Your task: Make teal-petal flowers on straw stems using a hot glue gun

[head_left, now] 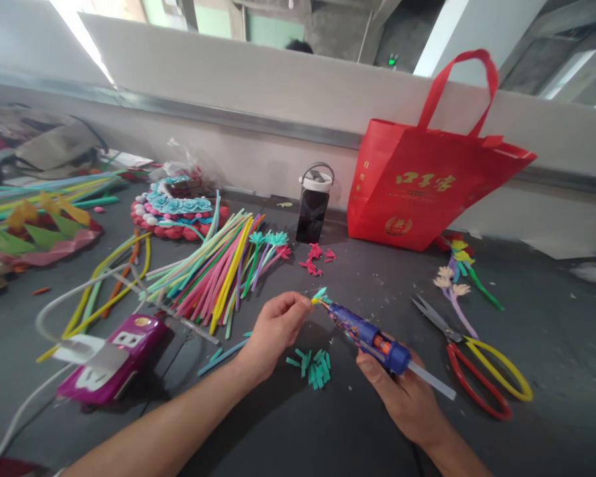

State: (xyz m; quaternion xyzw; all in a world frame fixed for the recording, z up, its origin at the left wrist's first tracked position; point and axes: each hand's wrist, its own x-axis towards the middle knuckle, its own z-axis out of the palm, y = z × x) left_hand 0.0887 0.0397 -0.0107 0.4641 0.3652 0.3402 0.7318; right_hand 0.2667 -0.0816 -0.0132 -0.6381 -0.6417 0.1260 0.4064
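While the left hand (273,331) pinches a small teal flower piece (320,295) between thumb and forefinger above the counter (551,331), the right hand (402,391) grips a blue glue gun (372,338), nozzle right at the piece. Teal scraps (314,368) lie just below; scissors (471,361) to the right.

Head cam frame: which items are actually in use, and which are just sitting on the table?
In use: small teal piece pinched in the left hand; glue gun gripped by the right hand, nozzle at that piece; teal cut bits lying between the hands.

Lying about: scissors, red bag, dark bottle, bundle of coloured stems, purple device.
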